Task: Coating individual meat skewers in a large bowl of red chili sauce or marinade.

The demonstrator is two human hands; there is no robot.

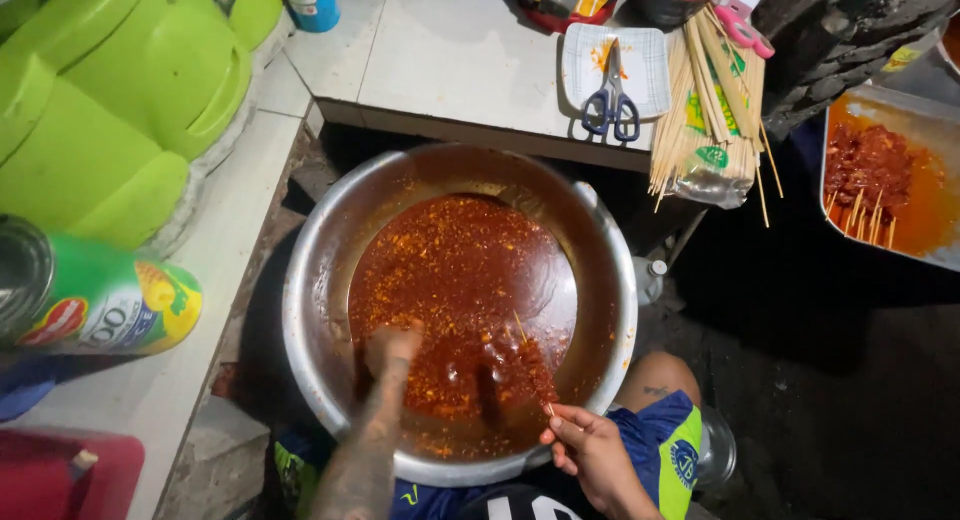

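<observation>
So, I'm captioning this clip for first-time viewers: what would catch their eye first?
The big metal basin of red chili marinade fills the middle, with the left hand sunk in the sauce and the right hand holding a loaded skewer at its near rim. Above lie blue-handled scissors on a white tray and a bundle of bamboo skewers.

One large steel bowl (320,280) of red marinade sits below one tiled counter (450,60). Two hands work in it: a left hand (392,345) and a right hand (590,445), the latter with one loaded skewer (535,370). One pair of blue-handled scissors (612,100) lies on one white plate (650,55), beside one bundle of bamboo sticks (715,100). One metal tray (935,120) holds more meat. One green can (100,295) lies at left.
</observation>
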